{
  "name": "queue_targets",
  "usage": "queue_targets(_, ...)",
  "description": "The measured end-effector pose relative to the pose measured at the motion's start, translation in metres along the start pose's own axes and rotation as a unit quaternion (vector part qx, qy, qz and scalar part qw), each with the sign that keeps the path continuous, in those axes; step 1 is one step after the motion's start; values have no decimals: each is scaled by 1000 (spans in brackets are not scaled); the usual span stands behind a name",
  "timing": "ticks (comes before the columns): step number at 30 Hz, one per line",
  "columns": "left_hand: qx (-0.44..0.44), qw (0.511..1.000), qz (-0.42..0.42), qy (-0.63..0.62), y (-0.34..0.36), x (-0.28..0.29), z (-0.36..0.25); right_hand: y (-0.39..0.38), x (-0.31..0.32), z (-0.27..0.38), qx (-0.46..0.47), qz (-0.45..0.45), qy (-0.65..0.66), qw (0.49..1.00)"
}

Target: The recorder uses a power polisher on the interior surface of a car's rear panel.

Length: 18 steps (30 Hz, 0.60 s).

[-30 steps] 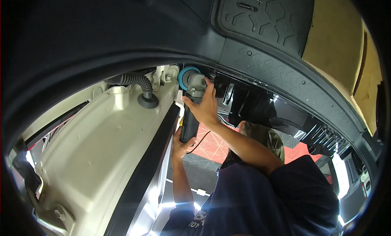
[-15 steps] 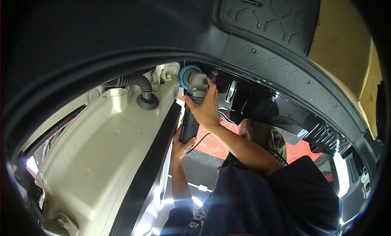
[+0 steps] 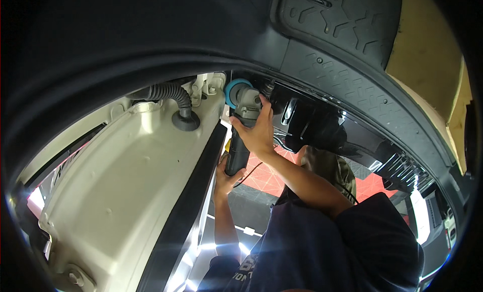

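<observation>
Both my hands hold a grey and black polisher (image 3: 238, 153) with a round blue pad (image 3: 232, 93). My right hand (image 3: 257, 135) grips it around the grey head, thumb on one side and fingers on the other. Lower down, my left hand (image 3: 225, 180) is wrapped around the tail end of the black body. The pad stands on edge in the corner between a cream painted metal panel (image 3: 126, 191) and a glossy black car body part (image 3: 307, 118). Whether it touches either surface is hard to tell. A thin black cord (image 3: 250, 173) runs from near the polisher's tail.
A ribbed black rubber hose (image 3: 173, 96) joins the cream panel to the left of the pad. Black trim (image 3: 322, 65) arches overhead, with brown cardboard (image 3: 427, 55) at upper right. Red and grey floor tiles (image 3: 264, 178) show below my arms.
The view has shifted slightly, so the panel, hose and polisher sit a little farther right. A bit of yellow now shows beside the polisher's body. Both hands keep their hold.
</observation>
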<state>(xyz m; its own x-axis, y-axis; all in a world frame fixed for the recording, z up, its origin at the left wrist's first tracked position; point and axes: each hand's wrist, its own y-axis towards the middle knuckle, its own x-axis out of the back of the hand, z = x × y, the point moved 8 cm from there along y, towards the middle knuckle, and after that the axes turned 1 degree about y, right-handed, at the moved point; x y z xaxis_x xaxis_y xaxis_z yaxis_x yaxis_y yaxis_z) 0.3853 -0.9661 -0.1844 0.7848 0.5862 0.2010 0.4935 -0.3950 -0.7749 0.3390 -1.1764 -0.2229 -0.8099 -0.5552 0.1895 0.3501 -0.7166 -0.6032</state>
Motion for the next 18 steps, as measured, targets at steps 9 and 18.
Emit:
queue_targets(9,24,998,46,-46,7,-9,-5,6,3,-1,-7,-5,-18,1000)
queue_targets(18,29,985,82,-150,19,-19,-3,5,-4,8,-16,40,-2,999)
